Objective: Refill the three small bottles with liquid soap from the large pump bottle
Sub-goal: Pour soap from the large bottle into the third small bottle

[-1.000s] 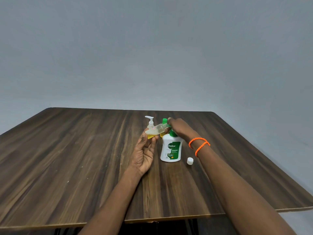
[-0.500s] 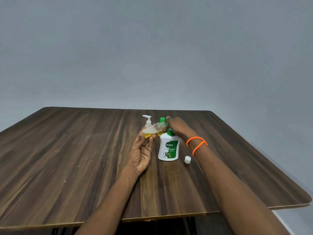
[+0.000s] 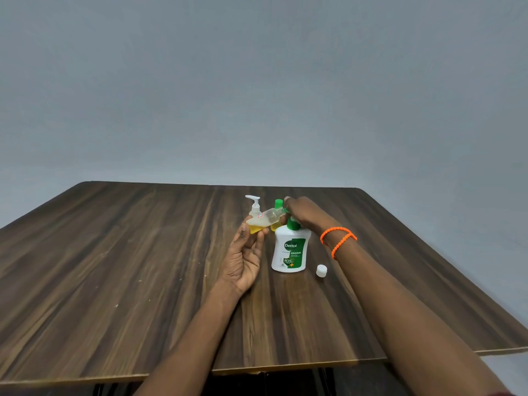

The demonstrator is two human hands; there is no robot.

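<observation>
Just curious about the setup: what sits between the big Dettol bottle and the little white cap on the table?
Nothing: in the head view, only bare wooden table separates the Dettol pump bottle from the white cap.

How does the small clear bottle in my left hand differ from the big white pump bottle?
The small clear plastic bottle is tilted, uncapped and held in the left hand; the large white green-labelled pump bottle stands upright on the wooden table, right hand on its pump. One is see-through, the other opaque.

Dark wooden table point(image 3: 114, 267), grey wall point(image 3: 257, 81)
</observation>
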